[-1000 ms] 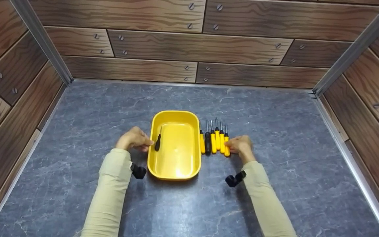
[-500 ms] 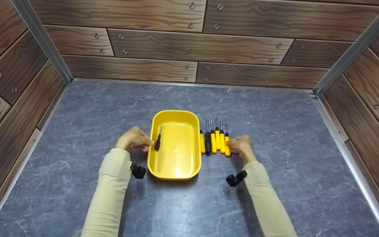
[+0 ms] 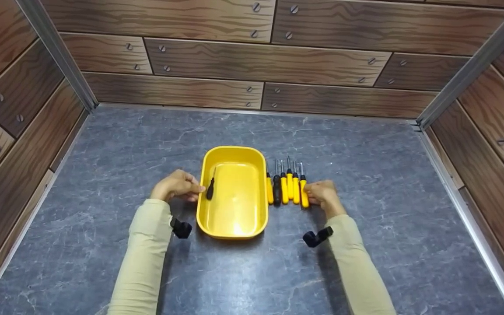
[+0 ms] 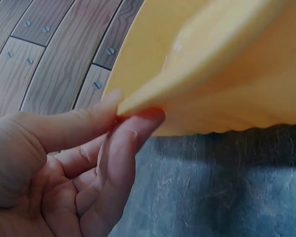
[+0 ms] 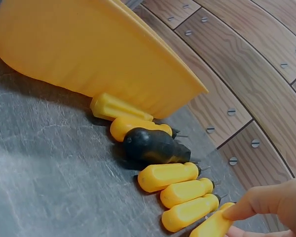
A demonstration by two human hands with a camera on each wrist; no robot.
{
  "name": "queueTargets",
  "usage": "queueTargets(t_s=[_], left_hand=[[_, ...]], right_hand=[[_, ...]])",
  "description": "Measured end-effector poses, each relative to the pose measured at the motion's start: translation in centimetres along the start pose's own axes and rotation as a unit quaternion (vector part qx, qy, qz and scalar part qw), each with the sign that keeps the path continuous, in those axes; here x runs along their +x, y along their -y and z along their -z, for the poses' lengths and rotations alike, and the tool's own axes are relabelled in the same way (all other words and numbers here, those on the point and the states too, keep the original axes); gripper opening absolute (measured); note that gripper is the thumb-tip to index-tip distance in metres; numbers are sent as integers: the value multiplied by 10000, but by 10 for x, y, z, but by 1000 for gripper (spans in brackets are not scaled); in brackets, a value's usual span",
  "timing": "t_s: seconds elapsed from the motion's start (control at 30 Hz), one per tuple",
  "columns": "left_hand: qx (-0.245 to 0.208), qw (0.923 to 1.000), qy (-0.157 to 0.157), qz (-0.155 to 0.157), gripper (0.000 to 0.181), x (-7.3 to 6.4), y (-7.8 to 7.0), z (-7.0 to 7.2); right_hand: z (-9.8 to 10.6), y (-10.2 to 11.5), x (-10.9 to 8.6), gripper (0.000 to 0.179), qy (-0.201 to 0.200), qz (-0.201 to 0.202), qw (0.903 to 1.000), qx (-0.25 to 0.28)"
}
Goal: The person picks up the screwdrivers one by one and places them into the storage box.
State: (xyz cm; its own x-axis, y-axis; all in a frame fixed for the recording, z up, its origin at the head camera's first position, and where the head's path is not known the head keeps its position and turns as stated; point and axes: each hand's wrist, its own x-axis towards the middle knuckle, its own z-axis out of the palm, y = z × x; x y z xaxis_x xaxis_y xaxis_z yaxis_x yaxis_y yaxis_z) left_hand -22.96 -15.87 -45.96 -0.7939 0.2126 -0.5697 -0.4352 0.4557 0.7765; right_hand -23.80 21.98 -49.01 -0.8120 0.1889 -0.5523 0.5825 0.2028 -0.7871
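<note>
My left hand [image 3: 176, 185] pinches the left rim of a yellow plastic tray [image 3: 234, 214] between thumb and fingers; the left wrist view shows that grip on the edge closely. Inside the tray, by its left wall, lies a small black screwdriver [image 3: 210, 190]. To the tray's right, several screwdrivers lie side by side, shafts pointing away from me. Most have yellow handles; one thick black-handled screwdriver [image 3: 277, 191] is among them. At the row's right end my right hand [image 3: 324, 196] pinches the handle of a yellow screwdriver [image 5: 210, 226], slightly apart from its neighbour [image 5: 190, 212].
All of this rests on a grey marbled surface [image 3: 252, 280]. Wood-patterned panels [image 3: 260, 61] enclose the back and both sides, with metal strips at the corners. A small black camera sits on each wrist [image 3: 182, 228].
The yellow screwdriver in my right hand has shifted slightly right, opening a small gap from the row. My left hand keeps its hold on the tray, which stays in place.
</note>
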Motion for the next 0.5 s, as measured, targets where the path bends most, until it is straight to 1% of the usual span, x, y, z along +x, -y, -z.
queueTargets(t_s=[0.07,0.3,0.4,0.5], left_hand=[[-34,9999,54,-94,10,2,4,1],[-188,9979,329,-520,13,11,19,5],[-187,9973,406,-577,12,12,22,6],[-183,9973,444,-563,10,11,22,6]], right_hand=[[1,0,-2,16,79,21,10000,25],[-3,2,-7,34,206,39,9997,115],[-4,4,-8,37,216,62,9997,54],[-4,5,-9,38,208,108,9997,-20]])
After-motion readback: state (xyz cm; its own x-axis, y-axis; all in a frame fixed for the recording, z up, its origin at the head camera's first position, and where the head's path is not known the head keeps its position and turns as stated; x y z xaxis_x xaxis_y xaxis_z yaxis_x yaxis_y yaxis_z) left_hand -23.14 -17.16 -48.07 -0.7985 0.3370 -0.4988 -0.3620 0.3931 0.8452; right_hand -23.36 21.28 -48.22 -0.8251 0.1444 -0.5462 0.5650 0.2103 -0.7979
